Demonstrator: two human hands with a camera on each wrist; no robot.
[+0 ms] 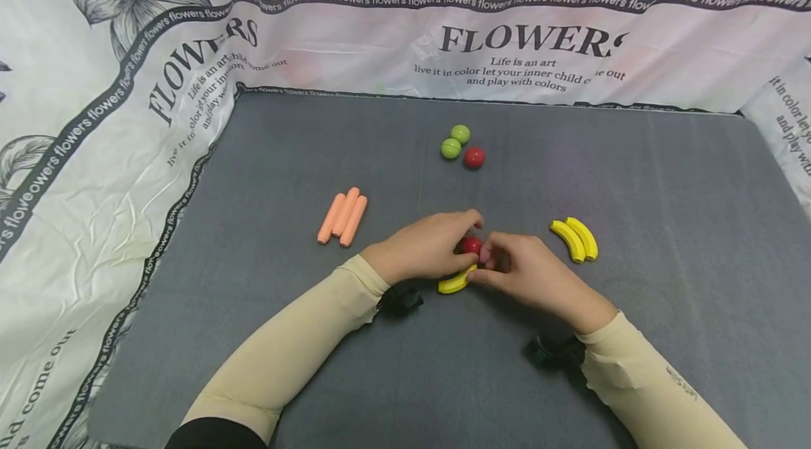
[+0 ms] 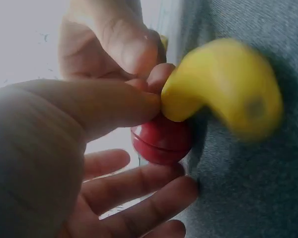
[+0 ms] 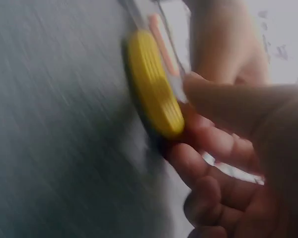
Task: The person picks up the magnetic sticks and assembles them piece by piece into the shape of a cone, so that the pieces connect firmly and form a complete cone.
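Both hands meet at the middle of the grey mat (image 1: pixel 665 174). My left hand (image 1: pixel 461 246) curls round a red ball (image 1: pixel 470 244). In the left wrist view the ball (image 2: pixel 161 143) sits between its thumb (image 2: pixel 114 104) and the fingers (image 2: pixel 139 191) below it, and the thumb tip touches the end of a yellow banana piece (image 2: pixel 223 89). My right hand (image 1: pixel 484 266) pinches the near end of that banana (image 1: pixel 453 284). The right wrist view shows the banana (image 3: pixel 153 82) lying on the mat, its end between the thumb (image 3: pixel 228 104) and the fingers (image 3: pixel 203 148).
Two green balls (image 1: pixel 455 141) and a second red ball (image 1: pixel 474 157) lie at the back of the mat. Three orange sticks (image 1: pixel 343 216) lie to the left and two more yellow bananas (image 1: pixel 574 238) to the right. Printed flower cloth (image 1: pixel 95 153) surrounds the mat.
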